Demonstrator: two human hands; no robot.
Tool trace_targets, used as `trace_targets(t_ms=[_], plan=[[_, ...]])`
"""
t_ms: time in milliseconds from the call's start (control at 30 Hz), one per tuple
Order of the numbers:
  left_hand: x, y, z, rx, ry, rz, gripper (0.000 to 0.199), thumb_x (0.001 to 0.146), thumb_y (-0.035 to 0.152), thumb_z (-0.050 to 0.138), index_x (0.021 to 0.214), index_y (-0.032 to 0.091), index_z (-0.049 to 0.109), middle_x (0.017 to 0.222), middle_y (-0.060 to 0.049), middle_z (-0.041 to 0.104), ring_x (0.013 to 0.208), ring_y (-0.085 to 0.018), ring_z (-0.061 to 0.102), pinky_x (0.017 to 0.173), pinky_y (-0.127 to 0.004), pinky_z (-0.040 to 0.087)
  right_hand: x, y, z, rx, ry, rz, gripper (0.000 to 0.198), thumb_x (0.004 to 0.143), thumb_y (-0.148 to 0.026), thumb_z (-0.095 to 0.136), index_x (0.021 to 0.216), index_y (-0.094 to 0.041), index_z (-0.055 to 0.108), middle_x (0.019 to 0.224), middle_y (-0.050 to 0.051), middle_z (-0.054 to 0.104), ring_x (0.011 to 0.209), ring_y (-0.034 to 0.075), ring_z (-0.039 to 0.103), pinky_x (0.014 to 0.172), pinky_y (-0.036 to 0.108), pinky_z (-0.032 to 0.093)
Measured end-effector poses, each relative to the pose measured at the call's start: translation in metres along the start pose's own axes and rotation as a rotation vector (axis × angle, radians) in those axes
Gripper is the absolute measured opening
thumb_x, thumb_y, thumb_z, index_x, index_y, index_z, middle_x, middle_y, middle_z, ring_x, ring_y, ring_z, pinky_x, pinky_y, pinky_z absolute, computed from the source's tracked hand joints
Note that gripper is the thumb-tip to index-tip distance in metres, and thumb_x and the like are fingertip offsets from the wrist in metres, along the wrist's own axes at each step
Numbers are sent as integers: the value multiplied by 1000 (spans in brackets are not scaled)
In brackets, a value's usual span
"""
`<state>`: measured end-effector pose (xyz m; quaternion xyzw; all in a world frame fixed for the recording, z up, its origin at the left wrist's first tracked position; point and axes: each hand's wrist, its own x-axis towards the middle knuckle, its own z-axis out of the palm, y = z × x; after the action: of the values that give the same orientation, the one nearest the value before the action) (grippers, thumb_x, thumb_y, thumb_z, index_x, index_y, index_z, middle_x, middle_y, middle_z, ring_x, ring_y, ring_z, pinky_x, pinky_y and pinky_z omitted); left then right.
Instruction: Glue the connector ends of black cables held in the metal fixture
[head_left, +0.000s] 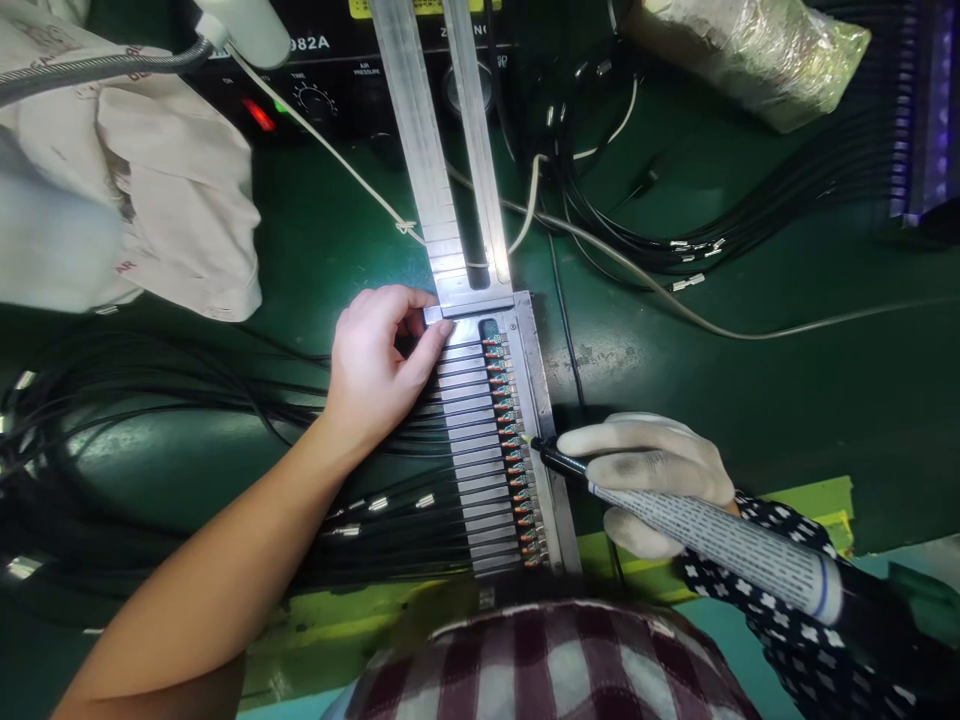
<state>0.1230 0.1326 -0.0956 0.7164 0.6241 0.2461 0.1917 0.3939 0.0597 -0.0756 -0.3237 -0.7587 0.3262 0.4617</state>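
Note:
A slotted metal fixture (480, 440) lies on the green table, with a row of small connectors with orange wires (517, 452) along it and black cables running in from the left. My bare left hand (386, 360) pinches the fixture's upper left corner between thumb and fingers. In my right hand (652, 475), which wears a white glove, is a thick marker-like pen (712, 530) with a printed body and black tip section. The pen is tilted, its pale tip at the connector row's right side; whether it touches cannot be told.
Loose black cables (187, 390) spread at left, with more cables (712, 225) at right. Behind the fixture stand a metal rail (427, 150) and a black control box (330, 80). A cloth bag (180, 180) sits upper left, a plastic-wrapped block (757, 60) upper right.

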Motion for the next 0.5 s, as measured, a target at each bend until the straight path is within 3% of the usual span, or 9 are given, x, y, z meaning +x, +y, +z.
trace_targets(t_ms=[267, 500], plan=[[0, 0, 0, 10, 5, 15, 16, 87, 39, 62, 93, 23, 60, 75, 0, 57, 73, -18, 54, 73, -35, 42, 4, 1, -2, 33, -14, -4, 22, 79, -8, 67, 99, -16, 66, 98, 9, 75, 84, 18, 73, 71, 29, 64], [0, 0, 0, 4, 4, 8, 16, 87, 38, 62, 92, 23, 60, 75, 0, 58, 74, -18, 54, 73, -35, 43, -1, -11, -9, -12, -43, 11, 15, 83, -14, 61, 97, -20, 65, 102, 10, 75, 71, 19, 71, 61, 34, 63]])
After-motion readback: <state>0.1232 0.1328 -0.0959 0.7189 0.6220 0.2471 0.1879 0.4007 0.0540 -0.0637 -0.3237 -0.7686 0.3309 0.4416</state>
